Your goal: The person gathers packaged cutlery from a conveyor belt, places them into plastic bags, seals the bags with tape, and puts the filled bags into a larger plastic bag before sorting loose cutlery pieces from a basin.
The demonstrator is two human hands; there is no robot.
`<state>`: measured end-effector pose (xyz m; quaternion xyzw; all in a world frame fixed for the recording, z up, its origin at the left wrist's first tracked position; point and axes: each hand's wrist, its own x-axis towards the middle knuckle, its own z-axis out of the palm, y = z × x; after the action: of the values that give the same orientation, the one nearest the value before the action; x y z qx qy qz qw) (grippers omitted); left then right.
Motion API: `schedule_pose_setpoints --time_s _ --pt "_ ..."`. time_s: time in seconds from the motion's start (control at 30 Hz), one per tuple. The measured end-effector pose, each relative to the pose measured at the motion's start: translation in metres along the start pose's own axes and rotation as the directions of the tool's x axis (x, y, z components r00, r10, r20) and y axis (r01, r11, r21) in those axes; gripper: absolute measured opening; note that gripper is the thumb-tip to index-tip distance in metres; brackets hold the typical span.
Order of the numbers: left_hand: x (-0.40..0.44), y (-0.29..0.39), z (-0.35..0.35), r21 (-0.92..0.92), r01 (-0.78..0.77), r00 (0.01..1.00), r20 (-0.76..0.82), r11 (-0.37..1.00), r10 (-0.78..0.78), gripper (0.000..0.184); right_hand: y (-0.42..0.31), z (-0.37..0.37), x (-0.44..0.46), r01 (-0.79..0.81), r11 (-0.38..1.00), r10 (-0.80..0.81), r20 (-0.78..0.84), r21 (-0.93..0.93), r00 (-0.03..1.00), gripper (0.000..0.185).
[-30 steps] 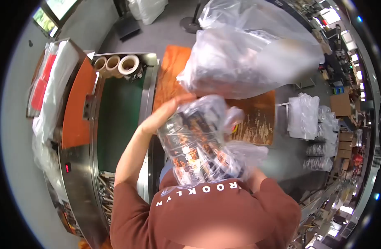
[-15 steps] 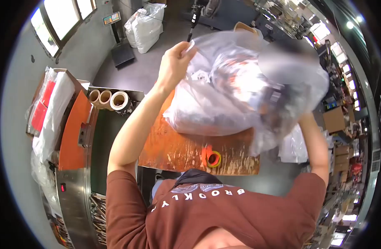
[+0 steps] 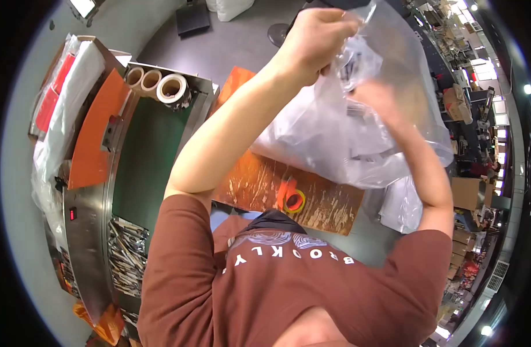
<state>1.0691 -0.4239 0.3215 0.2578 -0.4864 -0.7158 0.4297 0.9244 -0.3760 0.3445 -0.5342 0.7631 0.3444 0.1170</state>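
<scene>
A large clear plastic bag (image 3: pixel 311 127) stands over the worn orange table (image 3: pixel 248 185), with smaller wrapped items showing through it. My left hand (image 3: pixel 320 43) is raised at the bag's upper left, fingers closed on its edge. At the middle of the bag is my right hand (image 3: pixel 374 95), smeared by motion, so its fingers do not show clearly. I cannot tell whether it is inside the bag or in front of it. An orange and yellow tape roll (image 3: pixel 293 200) lies on the table close to my body.
Left of the table runs a green conveyor belt (image 3: pixel 144 150) with cardboard-cored rolls (image 3: pixel 171 91) at its far end. An orange panel (image 3: pixel 95 133) stands along its left side. Another plastic bag (image 3: pixel 402 205) sits on the floor to the right.
My left hand has moved right in view, still gripping the bag's edge. My right hand, earlier behind a dark blurred item and the plastic, now shows at the bag's middle. The view has shifted.
</scene>
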Motion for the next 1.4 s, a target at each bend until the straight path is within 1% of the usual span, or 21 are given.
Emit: schedule_pose_setpoints --time_s 0.03,0.07,0.1,0.13,0.17,0.27,0.37,0.57,0.6,0.7,0.83,0.9,0.97,1.03,1.17,1.2,1.27,1.3,1.33,1.37,1.4 --pt "0.001 0.001 -0.006 -0.084 -0.043 0.999 0.016 0.996 0.044 0.023 -0.004 -0.014 -0.001 -0.035 0.999 0.035 -0.028 -0.015 0.999 0.071" --pt "0.002 -0.001 -0.012 -0.173 -0.083 0.996 0.025 0.982 0.088 0.024 -0.005 -0.007 0.015 0.206 0.979 -0.184 -0.45 0.0 0.874 0.072" --pt "0.008 -0.01 -0.015 -0.223 -0.152 0.987 0.009 0.963 0.158 0.026 0.001 0.011 0.041 0.422 0.903 -0.325 -0.777 -0.084 0.539 0.073" --pt "-0.002 -0.004 -0.017 -0.212 -0.143 0.987 0.039 0.967 0.155 0.026 0.009 0.034 0.074 0.565 0.787 -0.35 -0.934 -0.249 0.077 0.074" --pt "-0.017 0.012 -0.017 -0.203 -0.137 0.986 0.065 0.97 0.153 0.026 0.007 0.047 0.091 0.527 0.781 -0.429 -0.901 -0.335 0.064 0.072" --pt "-0.018 0.01 -0.023 -0.226 -0.174 0.974 0.101 0.959 0.2 0.029 -0.008 0.112 0.141 0.374 0.846 -0.529 -0.679 -0.38 0.509 0.067" --pt "-0.013 -0.002 -0.029 -0.292 -0.225 0.963 0.079 0.93 0.258 0.03 -0.007 0.163 0.142 0.421 0.827 -0.559 -0.47 -0.373 0.683 0.063" --pt "-0.003 -0.026 -0.008 -0.327 -0.253 0.962 0.017 0.911 0.273 0.026 0.006 0.165 0.117 0.522 0.824 -0.548 -0.08 -0.221 0.832 0.054" --pt "-0.004 -0.022 0.006 -0.288 -0.306 0.951 -0.14 0.908 0.276 0.023 0.014 0.171 0.11 0.531 0.825 -0.539 0.011 -0.191 0.842 0.052" --pt "-0.013 -0.004 -0.002 -0.239 -0.168 0.986 -0.064 0.956 0.157 0.023 0.032 0.205 0.088 0.549 0.824 -0.515 0.214 -0.143 0.83 0.048" --pt "-0.021 -0.002 -0.006 -0.082 -0.211 0.975 -0.09 0.974 0.204 0.024 0.023 0.196 0.096 0.508 0.856 -0.486 0.184 -0.099 0.854 0.042" --pt "-0.027 -0.013 -0.003 -0.192 -0.159 0.982 -0.136 0.968 0.134 0.024 0.01 0.171 0.108 0.496 0.862 -0.482 0.133 -0.101 0.866 0.04" --pt "-0.013 -0.019 0.002 -0.221 -0.282 0.955 -0.161 0.934 0.25 0.024 -0.002 0.154 0.12 0.491 0.864 -0.484 0.085 -0.109 0.871 0.037" --pt "-0.012 -0.01 -0.007 -0.31 -0.125 0.992 -0.064 0.943 0.111 0.035 -0.016 0.138 0.133 0.484 0.866 -0.481 0.057 -0.121 0.875 0.035" --pt "-0.039 0.018 -0.054 0.106 -0.09 0.988 -0.113 0.99 0.102 0.07 -0.033 0.093 0.134 0.492 0.862 -0.492 0.029 -0.121 0.87 0.031" --pt "-0.045 0.008 -0.081 0.269 -0.291 0.934 -0.129 0.918 0.334 0.086 -0.025 0.074 0.121 0.488 0.866 -0.489 0.016 -0.107 0.872 0.03" --pt "-0.086 0.007 -0.154 0.473 -0.256 0.871 -0.266 0.843 0.413 0.078 0.004 0.029 0.069 0.438 0.899 -0.437 -0.098 -0.013 0.894 0.029" --pt "-0.116 0.001 -0.197 0.471 -0.119 0.871 -0.374 0.874 0.32 0.071 0.013 0.004 0.021 0.415 0.904 -0.379 -0.254 0.106 0.89 0.028" --pt "-0.143 -0.01 -0.246 0.437 0.02 0.85 -0.48 0.899 0.215 0.063 0.012 -0.019 -0.025 0.481 0.839 -0.333 -0.458 0.254 0.824 0.028" --pt "-0.173 -0.021 -0.283 0.314 0.127 0.761 -0.639 0.941 0.11 0.05 -0.028 -0.037 -0.101 0.647 0.61 -0.244 -0.668 0.457 0.703 0.026" --pt "-0.193 -0.055 -0.327 0.316 0.147 0.666 -0.732 0.937 0.142 0.042 -0.05 -0.037 -0.135 0.854 0.496 -0.299 -0.892 0.157 0.338 0.024"
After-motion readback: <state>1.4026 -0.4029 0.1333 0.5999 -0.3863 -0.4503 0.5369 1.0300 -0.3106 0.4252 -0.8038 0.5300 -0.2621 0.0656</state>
